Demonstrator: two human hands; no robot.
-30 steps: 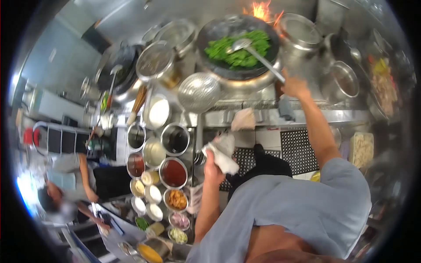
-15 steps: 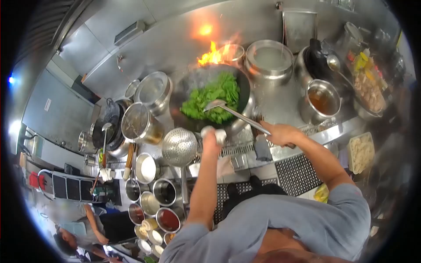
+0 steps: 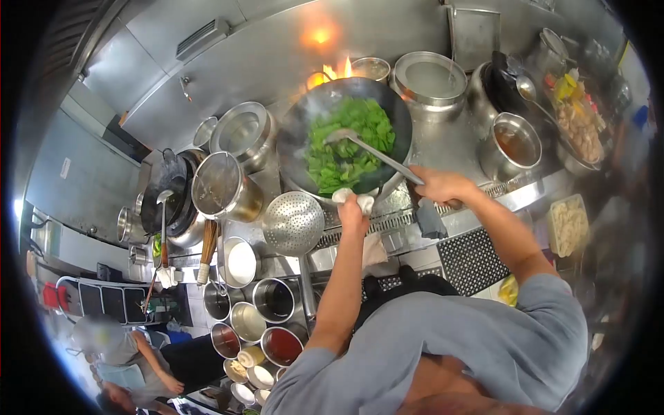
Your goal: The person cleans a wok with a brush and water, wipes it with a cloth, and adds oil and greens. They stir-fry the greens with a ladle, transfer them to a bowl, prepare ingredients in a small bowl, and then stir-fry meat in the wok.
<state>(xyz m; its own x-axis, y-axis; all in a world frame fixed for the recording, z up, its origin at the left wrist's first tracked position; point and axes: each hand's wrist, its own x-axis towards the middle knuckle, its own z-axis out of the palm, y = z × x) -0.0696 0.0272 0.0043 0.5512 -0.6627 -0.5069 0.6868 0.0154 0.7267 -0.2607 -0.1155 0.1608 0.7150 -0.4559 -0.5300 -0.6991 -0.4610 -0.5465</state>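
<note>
My left hand (image 3: 353, 211) grips a white cloth (image 3: 355, 199) at the near rim of a large black wok (image 3: 294, 117). Leafy greens (image 3: 370, 121) lie in the wok, with some steam over them. Closed around the handle of a long metal ladle (image 3: 384, 157) is my right hand (image 3: 443, 185), to the right of the wok. The ladle's bowl rests among the greens. Flames (image 3: 332, 75) rise behind the wok's far rim.
A perforated strainer (image 3: 293, 223) lies left of my left forearm. Several metal pots with liquids and sauces stand below it. On the right are a pot of brown liquid (image 3: 512, 145) and a dark cloth (image 3: 430, 220). Another person (image 3: 149, 363) is at the lower left.
The wok is tilted differently and the greens have shifted within it. The flames behind it are smaller. Both hands keep their holds, and the camera view has shifted slightly.
</note>
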